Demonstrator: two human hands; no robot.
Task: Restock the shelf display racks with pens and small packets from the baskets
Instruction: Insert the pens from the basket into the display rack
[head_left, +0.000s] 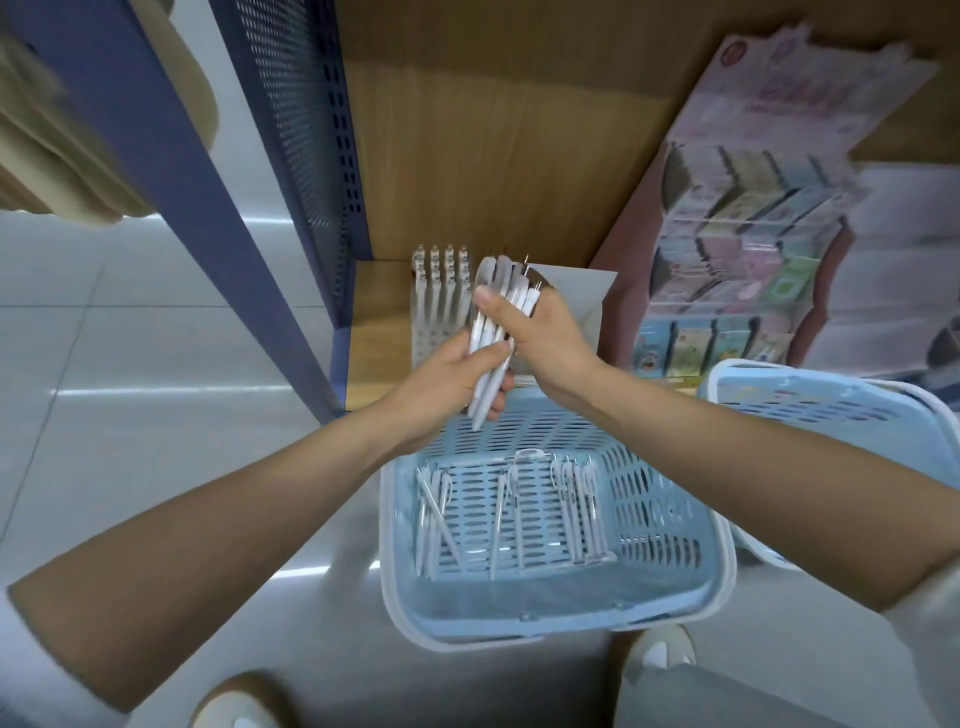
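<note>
Gripping one bundle of white plastic pens (498, 332) over the pale blue slotted plastic basket (670, 525), left hand (447, 384) and right hand (545, 338) apparently square it for the white pen rack (436, 306) behind.

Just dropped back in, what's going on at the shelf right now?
The person's left hand and right hand both grip a bundle of white plastic pens above a light blue slotted plastic basket. Loose white pens lie on the basket's bottom. Behind the hands, a white pen rack on the wooden shelf is partly filled. A second blue basket sits to the right.
</note>
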